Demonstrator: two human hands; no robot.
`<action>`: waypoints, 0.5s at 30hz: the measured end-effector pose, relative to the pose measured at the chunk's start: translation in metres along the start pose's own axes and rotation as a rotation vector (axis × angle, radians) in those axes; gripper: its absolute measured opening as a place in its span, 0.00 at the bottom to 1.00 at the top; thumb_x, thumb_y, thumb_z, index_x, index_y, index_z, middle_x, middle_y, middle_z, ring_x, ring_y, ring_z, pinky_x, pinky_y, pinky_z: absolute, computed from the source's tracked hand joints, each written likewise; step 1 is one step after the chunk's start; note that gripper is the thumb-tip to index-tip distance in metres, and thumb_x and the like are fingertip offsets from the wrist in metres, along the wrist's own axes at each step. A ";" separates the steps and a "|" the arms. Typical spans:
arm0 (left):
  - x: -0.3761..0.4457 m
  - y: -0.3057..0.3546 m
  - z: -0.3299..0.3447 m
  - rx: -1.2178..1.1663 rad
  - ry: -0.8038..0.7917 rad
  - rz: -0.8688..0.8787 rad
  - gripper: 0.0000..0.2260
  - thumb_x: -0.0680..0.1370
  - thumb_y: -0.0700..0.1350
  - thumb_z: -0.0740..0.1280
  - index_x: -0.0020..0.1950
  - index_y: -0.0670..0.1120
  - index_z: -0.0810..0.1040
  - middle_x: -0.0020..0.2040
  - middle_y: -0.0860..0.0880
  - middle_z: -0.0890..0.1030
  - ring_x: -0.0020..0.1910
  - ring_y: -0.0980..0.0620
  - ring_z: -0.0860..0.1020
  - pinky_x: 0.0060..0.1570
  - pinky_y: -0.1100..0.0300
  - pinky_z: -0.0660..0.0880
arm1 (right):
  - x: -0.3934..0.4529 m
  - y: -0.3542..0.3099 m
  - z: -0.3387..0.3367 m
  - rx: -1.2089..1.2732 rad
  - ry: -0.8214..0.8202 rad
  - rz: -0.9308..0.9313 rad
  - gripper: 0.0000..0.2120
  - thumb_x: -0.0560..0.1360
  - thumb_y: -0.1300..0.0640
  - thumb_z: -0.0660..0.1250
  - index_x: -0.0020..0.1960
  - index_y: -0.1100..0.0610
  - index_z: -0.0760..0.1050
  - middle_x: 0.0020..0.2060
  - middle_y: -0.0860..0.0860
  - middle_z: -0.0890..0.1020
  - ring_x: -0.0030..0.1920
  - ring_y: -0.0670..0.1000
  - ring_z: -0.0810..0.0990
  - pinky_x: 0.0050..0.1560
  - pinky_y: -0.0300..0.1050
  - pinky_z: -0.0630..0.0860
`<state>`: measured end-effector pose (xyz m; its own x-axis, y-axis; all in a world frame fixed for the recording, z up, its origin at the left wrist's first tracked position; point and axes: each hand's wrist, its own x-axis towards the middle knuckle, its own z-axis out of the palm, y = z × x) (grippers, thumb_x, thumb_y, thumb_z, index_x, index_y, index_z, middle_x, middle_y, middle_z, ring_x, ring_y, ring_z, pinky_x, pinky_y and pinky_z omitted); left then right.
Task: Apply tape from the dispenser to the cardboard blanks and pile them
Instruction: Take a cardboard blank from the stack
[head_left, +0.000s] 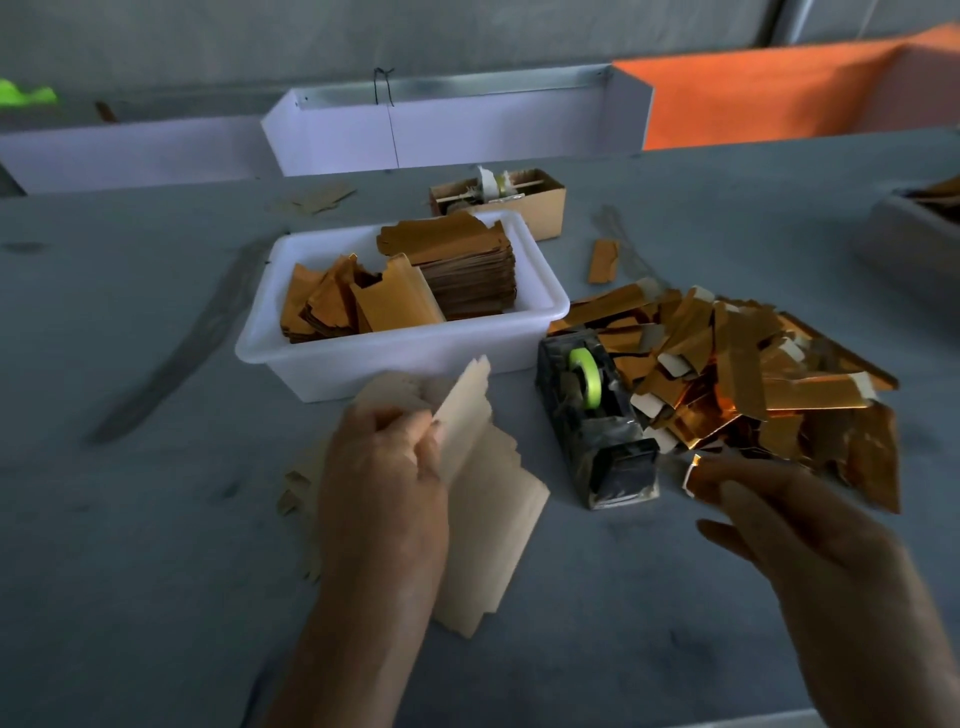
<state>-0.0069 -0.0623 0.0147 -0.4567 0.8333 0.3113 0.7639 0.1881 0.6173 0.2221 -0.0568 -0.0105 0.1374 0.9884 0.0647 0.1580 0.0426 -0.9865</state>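
Jagged matte blanks (483, 499), glossy gold pile (753, 374)

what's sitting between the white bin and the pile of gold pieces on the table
In the head view, the tape dispenser sits there, just right of the white bin's front corner, with the gold pile against its right side.

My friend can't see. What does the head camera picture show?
A person's left hand grips pale cardboard blanks on a grey table, while the open right hand reaches near a dark tape dispenser with a green roll. Shiny gold blanks are heaped to the right; more fill a white tub behind.
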 end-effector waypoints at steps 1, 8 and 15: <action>-0.001 0.003 -0.004 -0.135 0.002 -0.019 0.09 0.79 0.48 0.64 0.55 0.51 0.83 0.47 0.54 0.79 0.42 0.61 0.74 0.40 0.74 0.65 | -0.001 -0.004 0.001 0.027 -0.028 0.021 0.09 0.73 0.63 0.64 0.46 0.53 0.81 0.45 0.48 0.85 0.46 0.47 0.83 0.44 0.45 0.81; -0.016 0.024 0.000 -1.046 -0.549 -0.434 0.10 0.63 0.49 0.75 0.41 0.45 0.85 0.43 0.43 0.85 0.42 0.47 0.81 0.45 0.53 0.76 | -0.016 -0.028 0.026 0.221 -0.360 0.171 0.13 0.64 0.47 0.64 0.46 0.41 0.82 0.45 0.44 0.84 0.47 0.43 0.83 0.43 0.41 0.80; -0.028 0.029 0.009 -0.966 -0.538 -0.349 0.14 0.60 0.58 0.71 0.40 0.52 0.85 0.37 0.52 0.84 0.38 0.54 0.80 0.42 0.56 0.74 | -0.014 -0.033 0.032 0.348 -0.303 0.300 0.11 0.65 0.54 0.66 0.44 0.53 0.83 0.42 0.49 0.85 0.42 0.47 0.83 0.36 0.42 0.81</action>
<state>0.0322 -0.0752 0.0180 -0.1439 0.9713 -0.1895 -0.1376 0.1700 0.9758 0.1838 -0.0674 0.0163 -0.1689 0.9602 -0.2222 -0.1851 -0.2524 -0.9498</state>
